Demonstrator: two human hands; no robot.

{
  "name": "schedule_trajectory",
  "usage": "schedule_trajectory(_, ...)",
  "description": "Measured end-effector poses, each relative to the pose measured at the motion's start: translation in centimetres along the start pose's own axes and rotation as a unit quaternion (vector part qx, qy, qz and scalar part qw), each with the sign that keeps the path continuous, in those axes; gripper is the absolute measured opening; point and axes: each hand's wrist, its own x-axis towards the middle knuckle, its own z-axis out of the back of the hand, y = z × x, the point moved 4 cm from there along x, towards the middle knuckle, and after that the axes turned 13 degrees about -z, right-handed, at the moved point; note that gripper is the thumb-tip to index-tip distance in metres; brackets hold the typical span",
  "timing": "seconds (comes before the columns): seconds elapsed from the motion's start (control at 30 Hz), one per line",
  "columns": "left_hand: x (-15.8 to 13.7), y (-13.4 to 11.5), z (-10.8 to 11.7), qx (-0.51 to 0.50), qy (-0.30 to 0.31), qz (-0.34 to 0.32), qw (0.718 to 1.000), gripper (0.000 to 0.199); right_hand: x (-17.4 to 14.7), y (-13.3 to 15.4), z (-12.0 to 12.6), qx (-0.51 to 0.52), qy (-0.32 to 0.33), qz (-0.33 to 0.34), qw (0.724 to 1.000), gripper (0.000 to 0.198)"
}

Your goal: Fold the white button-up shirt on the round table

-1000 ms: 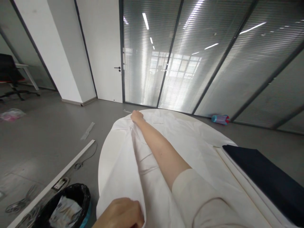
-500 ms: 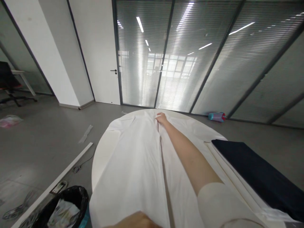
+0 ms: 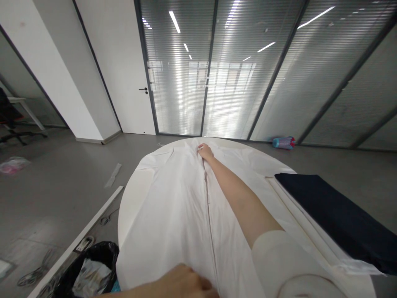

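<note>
Standing on a grey floor (image 3: 71,178), a round white desk (image 3: 133,198) filled the lower middle of the view. Beyond it ran a glass partition (image 3: 180,107) with slatted blinds and dark frames, next to a white door (image 3: 118,74) and a pale pillar (image 3: 66,78). A patterned bundle (image 3: 283,142) in blue and red lay near the foot of the glass. To the left, a bin (image 3: 107,250) with a black liner held crumpled rubbish (image 3: 91,275), and a black chair (image 3: 9,116) stood well apart. On the desk's right side, a folded navy cloth (image 3: 335,215) rested over pale layers (image 3: 288,203). The white garment (image 3: 173,207) lay spread across the desk, lightly creased, a sleeve reaching toward the left rim and a long dark-shadowed line running down its length. At its far end, the right hand (image 3: 205,152) had its grip pinched on the fabric. The left hand (image 3: 186,283) was blurred over the near part; whether its grip clasped any cloth, I could not tell.
</note>
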Motion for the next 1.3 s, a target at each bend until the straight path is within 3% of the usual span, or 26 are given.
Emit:
schedule_trajectory(0.07, 0.9, 1.1, 4.9, 0.017, -0.042, 0.031, 0.998, 0.029, -0.2, 0.3, 0.0, -0.009, 0.004, 0.018, 1.0, 0.027)
schedule_trajectory(0.13, 1.9, 4.1, 9.3, 0.072, -0.117, 0.089, 0.986, 0.036, -0.5, 0.6, 0.0, -0.017, 0.006, 0.037, 0.999, 0.027)
schedule_trajectory(0.2, 2.8, 8.2, 11.4, 0.143, -0.144, 0.115, 0.973, 0.047, -0.7, 0.8, 0.1, -0.025, 0.005, 0.052, 0.998, 0.028)
schedule_trajectory(0.3, 3.2, 14.4, 10.0, 0.177, -0.083, 0.17, 0.966, 0.072, -0.8, 1.0, 0.2, -0.035, -0.001, 0.068, 0.997, 0.029)
schedule_trajectory(0.4, 2.7, 17.2, 7.0, 0.168, -0.034, 0.207, 0.963, 0.085, -0.6, 1.0, 0.4, -0.042, -0.01, 0.079, 0.996, 0.03)
schedule_trajectory(0.5, 2.2, 17.1, 5.8, 0.17, -0.041, 0.211, 0.962, 0.091, -0.7, 0.8, 0.4, -0.051, -0.016, 0.089, 0.995, 0.025)
schedule_trajectory(0.63, 2.4, 16.3, 6.3, 0.169, -0.049, 0.207, 0.962, 0.096, -1.6, 0.6, 0.7, -0.069, -0.034, 0.092, 0.993, 0.022)
schedule_trajectory(0.77, 2.7, 16.4, 6.4, 0.162, -0.039, 0.2, 0.966, 0.089, -2.8, 2.0, 1.3, -0.073, -0.094, 0.077, 0.99, 0.033)
schedule_trajectory(0.83, 2.6, 16.5, 6.4, 0.16, -0.038, 0.206, 0.965, 0.088, -3.6, 3.6, 0.7, -0.084, -0.113, 0.103, 0.985, 0.039)
schedule_trajectory(0.97, 2.6, 16.4, 6.5, 0.166, -0.039, 0.217, 0.961, 0.083, -5.2, 6.5, -3.4, -0.168, -0.016, 0.169, 0.971, 0.068)
schedule_trajectory(1.07, 2.7, 16.0, 6.5, 0.177, -0.033, 0.206, 0.962, 0.077, -5.7, 6.9, -6.2, -0.221, 0.053, 0.128, 0.965, 0.087)
schedule_trajectory(1.3, 3.2, 15.0, 5.4, 0.201, -0.024, 0.176, 0.963, 0.082, -4.1, 7.3, -7.3, -0.248, 0.086, 0.103, 0.959, 0.092)
